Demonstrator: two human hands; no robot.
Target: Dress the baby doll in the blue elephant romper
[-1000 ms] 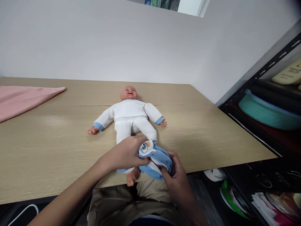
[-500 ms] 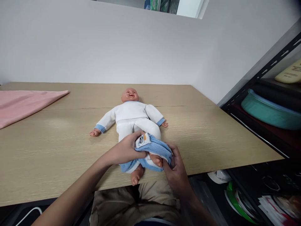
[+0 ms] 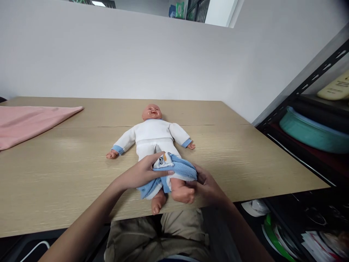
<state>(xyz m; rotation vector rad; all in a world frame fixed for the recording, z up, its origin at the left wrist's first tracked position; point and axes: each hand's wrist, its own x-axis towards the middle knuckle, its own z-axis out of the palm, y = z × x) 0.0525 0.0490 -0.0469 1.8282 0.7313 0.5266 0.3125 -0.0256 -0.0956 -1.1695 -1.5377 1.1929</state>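
A baby doll (image 3: 154,131) in a white top with blue cuffs lies on its back on the table, head away from me. Blue and white terry pants (image 3: 177,168) are bunched around its lower legs. Both bare feet stick out of the leg openings at the near table edge. My left hand (image 3: 143,171) grips the pants at the left, thumb across the blue cloth beside a white patch with a printed figure. On the other side my right hand (image 3: 204,182) is closed on the pants' edge by the doll's foot (image 3: 183,193); its fingertips are partly hidden.
A pink cloth (image 3: 32,122) lies at the table's left. The wooden table (image 3: 68,182) meets a white wall behind. A black shelf rack to the right holds a teal basin (image 3: 313,131) and a pale yellow bottle (image 3: 335,87), with assorted items below.
The doll's foot on the right now sticks well out of the pants leg, its ankle showing. My right hand has shifted slightly, and the cloth sits higher on that leg.
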